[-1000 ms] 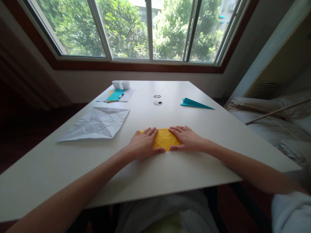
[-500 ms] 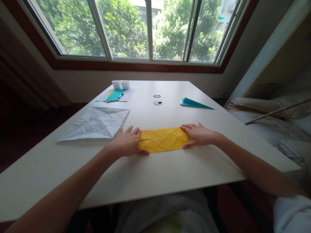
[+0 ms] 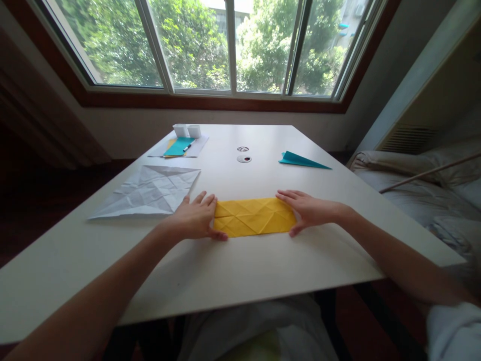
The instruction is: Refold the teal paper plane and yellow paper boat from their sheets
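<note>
A strip of folded yellow paper (image 3: 255, 216) lies flat in front of me, crossed by diagonal creases. At its left end rests my left hand (image 3: 195, 218), fingers apart, with the thumb by the near corner. My right hand (image 3: 306, 208) is open at the opposite end, its fingertips on the far corner and its thumb at the near one. Part of each short end is covered by fingers. Left of the strip, close to my left hand, is a creased white sheet of paper (image 3: 154, 190).
A folded teal paper piece (image 3: 304, 160) lies on the white table (image 3: 240, 271) at the back right. Two white containers (image 3: 194, 131), teal paper (image 3: 180, 146) and a pen (image 3: 189, 146) are at the back left. Round metal fittings (image 3: 244, 159) sit mid-table.
My right thumb has slid to the right, off the paper's face towards its end. My left hand has shifted slightly left. The yellow strip lies nearly where it was.
</note>
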The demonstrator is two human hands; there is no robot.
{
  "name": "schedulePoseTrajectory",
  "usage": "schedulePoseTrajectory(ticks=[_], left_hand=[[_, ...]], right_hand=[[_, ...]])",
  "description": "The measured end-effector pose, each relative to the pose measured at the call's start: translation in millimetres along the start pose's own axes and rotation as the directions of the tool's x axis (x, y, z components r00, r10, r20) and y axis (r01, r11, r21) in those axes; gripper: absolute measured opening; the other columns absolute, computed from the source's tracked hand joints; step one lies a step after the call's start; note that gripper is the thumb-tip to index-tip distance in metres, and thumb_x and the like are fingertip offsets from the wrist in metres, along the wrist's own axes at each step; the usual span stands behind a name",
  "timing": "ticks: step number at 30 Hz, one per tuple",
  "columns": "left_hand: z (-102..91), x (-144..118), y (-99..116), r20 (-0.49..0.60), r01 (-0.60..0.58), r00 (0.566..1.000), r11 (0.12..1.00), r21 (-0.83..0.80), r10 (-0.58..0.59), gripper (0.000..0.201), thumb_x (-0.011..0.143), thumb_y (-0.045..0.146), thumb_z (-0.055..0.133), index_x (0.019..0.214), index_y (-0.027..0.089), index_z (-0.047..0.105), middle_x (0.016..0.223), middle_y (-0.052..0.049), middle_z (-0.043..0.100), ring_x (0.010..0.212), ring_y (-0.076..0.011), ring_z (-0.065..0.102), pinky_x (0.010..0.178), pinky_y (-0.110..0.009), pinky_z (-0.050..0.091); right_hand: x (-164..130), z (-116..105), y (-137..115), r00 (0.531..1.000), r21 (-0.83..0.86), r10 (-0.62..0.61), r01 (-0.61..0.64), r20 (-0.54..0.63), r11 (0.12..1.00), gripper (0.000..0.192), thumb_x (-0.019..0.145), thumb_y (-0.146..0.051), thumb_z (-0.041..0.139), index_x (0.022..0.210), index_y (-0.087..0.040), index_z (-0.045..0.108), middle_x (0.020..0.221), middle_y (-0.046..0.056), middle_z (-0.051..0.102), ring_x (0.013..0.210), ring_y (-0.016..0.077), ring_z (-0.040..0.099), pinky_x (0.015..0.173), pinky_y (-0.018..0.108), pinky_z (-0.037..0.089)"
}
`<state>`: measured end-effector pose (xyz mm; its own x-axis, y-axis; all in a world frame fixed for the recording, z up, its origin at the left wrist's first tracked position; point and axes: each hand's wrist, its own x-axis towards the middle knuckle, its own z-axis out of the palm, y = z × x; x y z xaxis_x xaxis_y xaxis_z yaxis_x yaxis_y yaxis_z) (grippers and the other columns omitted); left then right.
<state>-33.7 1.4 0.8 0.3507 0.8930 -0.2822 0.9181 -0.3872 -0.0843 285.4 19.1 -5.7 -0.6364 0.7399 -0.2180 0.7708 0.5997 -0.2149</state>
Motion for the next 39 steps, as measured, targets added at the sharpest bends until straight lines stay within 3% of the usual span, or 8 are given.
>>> schedulePoseTrajectory(ticks=[3,8,15,21,27,31,33,39], left_hand=[[3.2,5.4,-12.1,-0.014,-0.043,0.999,0.999,-0.018,0.043,0.114,0.059,0.078,0.048,0.143,0.009,0.015,0.149,-0.019,0.009,0.136,-0.0378,0.007,0.105,-0.055,0.014],[3.3,11.0,-26.6,-0.026,-0.273,0.962,0.956,-0.109,0.272,0.119,0.058,0.077,0.051,0.144,0.009,0.006,0.15,-0.018,0.003,0.137,-0.0333,0.006,0.108,-0.041,0.017],[2.7,10.3,-25.3,-0.077,-0.367,0.93,0.91,-0.194,0.359,0.095,0.062,0.071,0.057,0.14,0.025,0.03,0.146,-0.01,0.029,0.133,-0.0291,0.026,0.106,-0.038,0.024],[-0.5,12.1,-27.2,-0.149,-0.405,0.914,0.88,-0.249,0.378,0.084,0.066,0.066,0.058,0.136,0.025,0.038,0.141,-0.009,0.038,0.132,-0.0271,0.029,0.106,-0.037,0.025],[-14.4,5.5,-22.8,-0.377,-0.429,0.879,0.827,-0.362,0.291,0.065,0.083,0.063,0.032,0.133,0.022,0.041,0.138,-0.007,0.042,0.128,-0.0257,0.035,0.106,-0.037,0.028],[-9.1,11.2,-22.0,-0.508,-0.344,0.857,0.827,-0.445,0.084,0.065,0.088,0.059,0.024,0.137,0.018,0.033,0.139,-0.009,0.041,0.126,-0.0258,0.037,0.104,-0.04,0.03],[-2.5,17.1,-21.0,-0.521,-0.258,0.853,0.871,-0.419,0.003,0.073,0.084,0.061,0.031,0.139,0.014,0.028,0.139,-0.014,0.039,0.127,-0.027,0.036,0.104,-0.041,0.03],[10.5,23.0,-11.4,-0.413,-0.169,0.906,0.973,-0.156,0.091,0.066,0.074,0.068,0.044,0.12,0.022,0.054,0.14,-0.012,0.035,0.125,-0.0322,0.035,0.1,-0.046,0.031]], right_hand=[[-1.9,-3.9,-5.0,0.994,0.053,-0.106,0.107,-0.023,0.993,0.109,0.056,-0.068,0.065,0.144,-0.022,0.019,0.15,0.009,0.018,0.136,0.0319,0.017,0.11,0.043,0.02],[-5.4,-9.8,-14.0,0.981,0.098,-0.195,0.195,-0.012,0.976,0.09,0.063,-0.058,0.066,0.139,-0.024,0.032,0.143,0.007,0.035,0.129,0.0283,0.033,0.106,0.041,0.027],[-9.0,-15.5,-16.4,0.976,0.132,-0.217,0.214,0.014,0.968,0.061,0.076,-0.048,0.057,0.13,-0.024,0.046,0.131,0.007,0.05,0.118,0.025,0.047,0.1,0.039,0.035],[-5.9,-18.4,-15.6,0.961,0.187,-0.259,0.273,-0.093,0.944,0.033,0.087,-0.038,0.042,0.107,-0.023,0.063,0.106,0.005,0.066,0.092,0.0192,0.061,0.083,0.033,0.046],[0.2,-17.2,-8.5,0.931,0.423,-0.064,0.224,-0.36,0.878,0.031,0.085,-0.041,0.047,0.095,-0.018,0.065,0.091,0.006,0.067,0.079,0.0179,0.061,0.071,0.031,0.049],[4.3,-16.0,-6.4,0.935,0.776,0.136,0.182,-0.326,0.604,0.037,0.079,-0.046,0.056,0.101,-0.017,0.06,0.093,0.007,0.067,0.085,0.0192,0.062,0.074,0.033,0.052],[5.9,-15.4,-5.0,0.932,0.834,0.221,0.131,-0.288,0.536,0.043,0.077,-0.046,0.058,0.109,-0.018,0.055,0.092,0.007,0.067,0.086,0.0196,0.063,0.075,0.035,0.053],[7.3,-11.3,9.4,0.895,0.424,0.285,-0.122,-0.344,0.897,0.048,0.079,-0.035,0.053,0.126,-0.025,0.045,0.083,0.003,0.066,0.075,0.0196,0.063,0.071,0.037,0.052]])
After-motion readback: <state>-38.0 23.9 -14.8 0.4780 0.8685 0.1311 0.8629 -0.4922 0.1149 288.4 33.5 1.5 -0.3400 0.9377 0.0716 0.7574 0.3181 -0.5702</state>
